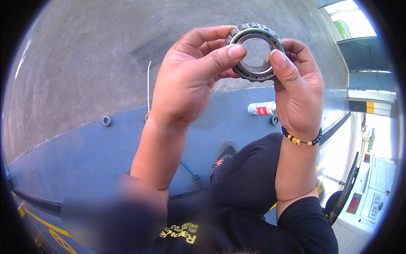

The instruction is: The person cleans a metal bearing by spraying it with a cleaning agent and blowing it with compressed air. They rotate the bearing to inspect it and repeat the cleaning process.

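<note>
A tapered roller bearing, a dark metal ring with rollers round its outer edge, is held up in front of me at the upper middle. My left hand grips its left side, thumb across the near face and fingers behind. On the opposite side my right hand pinches it, the thumb at the inner rim and the fingers curled behind the edge. Through the centre hole the grey floor shows. A beaded bracelet circles my right wrist. Parts of the fingers behind the bearing are hidden.
On the blue floor band lie a small metal ring, a white and red spray can and a small round dark part. A thin white stick with an orange end is by my left wrist. A white vehicle stands at right.
</note>
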Motion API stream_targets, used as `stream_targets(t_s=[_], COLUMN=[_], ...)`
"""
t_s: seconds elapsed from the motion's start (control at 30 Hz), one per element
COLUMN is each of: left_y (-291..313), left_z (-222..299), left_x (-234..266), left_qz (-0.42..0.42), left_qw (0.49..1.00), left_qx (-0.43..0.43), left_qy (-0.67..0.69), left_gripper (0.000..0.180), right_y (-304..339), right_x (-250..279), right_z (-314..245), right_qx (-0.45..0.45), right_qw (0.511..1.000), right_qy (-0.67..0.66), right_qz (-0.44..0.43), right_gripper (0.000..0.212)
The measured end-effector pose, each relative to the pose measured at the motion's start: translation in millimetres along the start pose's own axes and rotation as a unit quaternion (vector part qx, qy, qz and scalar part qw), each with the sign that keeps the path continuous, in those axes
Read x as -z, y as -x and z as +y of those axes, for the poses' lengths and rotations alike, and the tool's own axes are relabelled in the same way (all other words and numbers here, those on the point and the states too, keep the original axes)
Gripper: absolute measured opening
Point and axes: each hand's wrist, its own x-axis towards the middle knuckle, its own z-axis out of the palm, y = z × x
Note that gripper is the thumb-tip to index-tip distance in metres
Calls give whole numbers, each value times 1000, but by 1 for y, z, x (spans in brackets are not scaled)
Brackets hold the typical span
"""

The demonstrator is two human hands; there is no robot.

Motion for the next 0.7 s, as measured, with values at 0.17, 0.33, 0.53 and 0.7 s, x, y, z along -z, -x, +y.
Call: stream_targets(t_s=[0.17,0.33,0.53,0.7], left_y=[-1,-2,-4,1], left_z=[-5,-6,-8,-6], left_x=[6,5,-2,-5], left_qz=[-39,-71,-88,-107], left_qw=[997,994,991,993], left_qx=[3,-7,-12,-19], left_qy=[69,80,102,51], left_gripper=[34,36,45,52], right_y=[1,2,0,1], right_x=[0,9,12,12], right_z=[0,-1,6,7], right_qx=[-11,-20,-22,-20], right_qw=[999,997,993,990], right_qy=[-44,-61,-97,-116], right_qz=[-8,-45,-62,-72], right_gripper=[42,39,33,27])
